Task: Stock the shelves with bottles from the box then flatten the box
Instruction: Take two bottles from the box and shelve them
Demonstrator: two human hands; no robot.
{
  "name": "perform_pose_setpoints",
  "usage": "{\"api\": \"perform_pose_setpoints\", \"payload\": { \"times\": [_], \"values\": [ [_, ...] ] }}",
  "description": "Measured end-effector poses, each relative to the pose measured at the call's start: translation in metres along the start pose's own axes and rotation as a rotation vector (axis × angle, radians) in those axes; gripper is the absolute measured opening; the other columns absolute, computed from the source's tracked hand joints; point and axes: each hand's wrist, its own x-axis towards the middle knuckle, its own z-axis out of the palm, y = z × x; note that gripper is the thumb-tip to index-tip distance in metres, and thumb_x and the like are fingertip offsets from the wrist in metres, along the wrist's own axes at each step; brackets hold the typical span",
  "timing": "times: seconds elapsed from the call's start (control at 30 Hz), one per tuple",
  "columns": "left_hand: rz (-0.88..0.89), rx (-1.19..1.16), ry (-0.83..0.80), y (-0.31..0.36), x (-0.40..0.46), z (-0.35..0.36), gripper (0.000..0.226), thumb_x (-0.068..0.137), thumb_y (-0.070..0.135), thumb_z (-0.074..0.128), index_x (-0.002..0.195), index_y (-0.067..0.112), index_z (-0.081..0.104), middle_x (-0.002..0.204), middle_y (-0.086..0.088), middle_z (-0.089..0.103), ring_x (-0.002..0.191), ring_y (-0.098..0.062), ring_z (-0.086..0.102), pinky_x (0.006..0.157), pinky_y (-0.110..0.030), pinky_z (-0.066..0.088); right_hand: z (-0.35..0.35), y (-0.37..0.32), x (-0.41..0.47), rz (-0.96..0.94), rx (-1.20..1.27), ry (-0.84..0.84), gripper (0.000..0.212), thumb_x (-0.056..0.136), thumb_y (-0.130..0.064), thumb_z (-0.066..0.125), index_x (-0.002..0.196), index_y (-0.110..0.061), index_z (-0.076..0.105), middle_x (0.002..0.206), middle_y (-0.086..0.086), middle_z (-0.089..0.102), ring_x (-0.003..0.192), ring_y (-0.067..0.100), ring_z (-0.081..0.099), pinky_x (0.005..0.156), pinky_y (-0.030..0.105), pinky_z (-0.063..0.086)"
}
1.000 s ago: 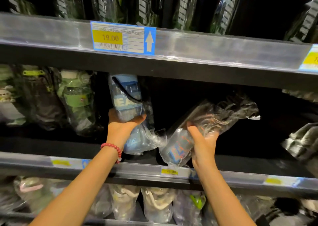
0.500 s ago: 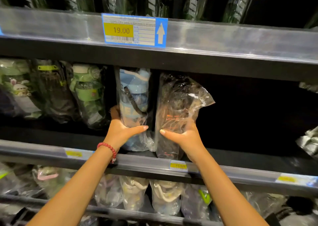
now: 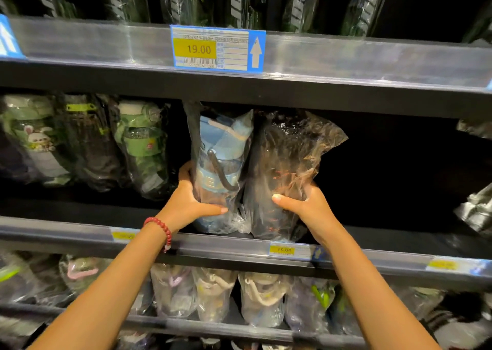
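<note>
**Two bagged bottles stand side by side on the middle shelf, one in each hand**

The left hand (image 3: 190, 203) grips a light-blue plastic bottle in a clear plastic bag (image 3: 222, 168), its thumb laid across the front of the lower body and its fingers wrapped round the far left side. A red bead bracelet (image 3: 161, 228) circles that wrist. The right hand (image 3: 306, 207) holds a dark, translucent bottle in a crinkled clear bag (image 3: 282, 174), thumb pointing left across the front, fingers curled behind the right side. The two hands are apart, each clamped on its own bottle.

Both bottles stand upright on the dark middle shelf (image 3: 186, 246), near its front edge, touching or almost touching one another. The blue one has a dark carry strap looping down its front; the dark one shows faint orange markings through the wrap, and its bag flares out loosely to the upper right.

To the left on that shelf stand more bagged bottles: a green bottle with a white cap (image 3: 142, 142), a dark bottle with a yellow-green clip (image 3: 86, 139), and a pale one with a rabbit print (image 3: 34, 139). To the right of the held pair the shelf is dark.

On the rail of the shelf above sits a blue-and-yellow price tag reading 19.00 (image 3: 217, 48) with a white arrow pointing up. The shelf below carries a row of pale bagged bottles (image 3: 213, 293).
</note>
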Motion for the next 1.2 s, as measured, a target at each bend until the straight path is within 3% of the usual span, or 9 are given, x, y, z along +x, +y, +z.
{"api": "perform_pose_setpoints", "payload": {
  "times": [0.1, 0.2, 0.37, 0.57, 0.7, 0.83, 0.9, 1.0, 1.2],
  "values": [
    [-0.016, 0.025, -0.004, 0.003, 0.0, -0.001, 0.091, 0.045, 0.028, 0.092, 0.123, 0.007, 0.051, 0.112, -0.003, 0.067, 0.102, -0.012, 0.064, 0.094, -0.035, 0.05, -0.002, -0.003, -0.001, 0.02, 0.002, -0.004, 0.041, 0.079, -0.015, 0.074, 0.116, -0.022, 0.057, 0.106, -0.008, 0.068, 0.096, 0.002, 0.064, 0.08, 0.015, 0.048],
    [0.001, 0.042, 0.064, 0.005, 0.0, 0.004, 0.072, 0.055, 0.019, 0.092, 0.117, 0.006, 0.057, 0.106, -0.003, 0.069, 0.097, -0.011, 0.066, 0.089, -0.031, 0.053, 0.002, 0.0, -0.011, 0.019, -0.004, 0.016, 0.032, 0.08, -0.017, 0.074, 0.107, -0.026, 0.058, 0.11, -0.008, 0.066, 0.101, 0.004, 0.063, 0.084, 0.02, 0.052],
    [0.019, 0.131, 0.183, 0.009, 0.006, 0.014, 0.075, 0.057, 0.024, 0.09, 0.117, -0.003, 0.052, 0.104, -0.005, 0.066, 0.097, -0.017, 0.064, 0.082, -0.027, 0.051, 0.027, 0.001, -0.024, 0.076, -0.215, 0.185, 0.085, 0.064, -0.039, 0.085, 0.123, -0.015, 0.029, 0.133, 0.002, 0.039, 0.123, 0.019, 0.043, 0.098, 0.038, 0.043],
    [0.187, 0.25, 0.316, 0.019, 0.016, 0.0, 0.085, 0.055, 0.024, 0.09, 0.118, 0.015, 0.034, 0.09, 0.013, 0.055, 0.084, -0.009, 0.058, 0.07, -0.018, 0.045, 0.041, -0.001, -0.016, 0.02, -0.299, 0.304, 0.08, 0.061, -0.036, 0.087, 0.117, -0.013, 0.034, 0.115, 0.001, 0.044, 0.105, 0.014, 0.045, 0.085, 0.024, 0.036],
    [0.165, 0.111, 0.238, 0.017, 0.028, -0.008, 0.079, 0.054, 0.016, 0.089, 0.102, 0.039, 0.031, 0.097, 0.024, 0.047, 0.082, 0.017, 0.052, 0.065, 0.005, 0.037, 0.042, -0.001, -0.005, 0.0, -0.285, 0.288, 0.039, 0.061, -0.029, 0.089, 0.077, -0.028, 0.053, 0.079, -0.017, 0.059, 0.067, -0.007, 0.058, 0.056, 0.007, 0.042],
    [0.006, 0.086, 0.173, -0.002, 0.028, -0.007, 0.087, 0.053, 0.025, 0.092, 0.12, 0.023, 0.036, 0.103, 0.015, 0.053, 0.1, -0.008, 0.055, 0.081, -0.015, 0.042, 0.046, 0.001, 0.005, 0.158, -0.305, 0.255, 0.037, 0.063, -0.035, 0.087, 0.057, -0.024, 0.052, 0.042, -0.019, 0.052, 0.048, -0.004, 0.055, 0.039, 0.011, 0.037],
    [-0.026, 0.096, 0.11, -0.01, 0.026, -0.007, 0.094, 0.051, 0.033, 0.092, 0.126, 0.022, 0.037, 0.107, 0.013, 0.056, 0.103, -0.011, 0.056, 0.081, -0.019, 0.043, 0.044, 0.002, 0.008, 0.226, -0.278, 0.234, 0.034, 0.063, -0.038, 0.086, 0.068, -0.015, 0.061, 0.062, -0.011, 0.066, 0.068, 0.002, 0.064, 0.051, 0.017, 0.046],
    [-0.01, 0.088, 0.054, -0.012, 0.025, -0.008, 0.099, 0.048, 0.041, 0.092, 0.128, 0.026, 0.034, 0.111, 0.014, 0.057, 0.102, -0.009, 0.057, 0.08, -0.015, 0.044, 0.042, 0.001, 0.006, 0.248, -0.258, 0.234, 0.059, 0.063, -0.037, 0.086, 0.101, 0.004, 0.064, 0.105, 0.016, 0.067, 0.097, 0.03, 0.064, 0.081, 0.046, 0.052],
    [-0.129, 0.051, 0.102, -0.011, 0.032, -0.001, 0.083, 0.051, 0.033, 0.091, 0.12, 0.014, 0.048, 0.099, 0.013, 0.06, 0.08, 0.002, 0.056, 0.061, -0.002, 0.042, 0.053, 0.005, 0.005, 0.183, -0.314, 0.247, 0.035, 0.06, -0.033, 0.088, 0.078, -0.015, 0.065, 0.073, -0.006, 0.065, 0.068, 0.006, 0.062, 0.049, 0.01, 0.044]
  ]
}}
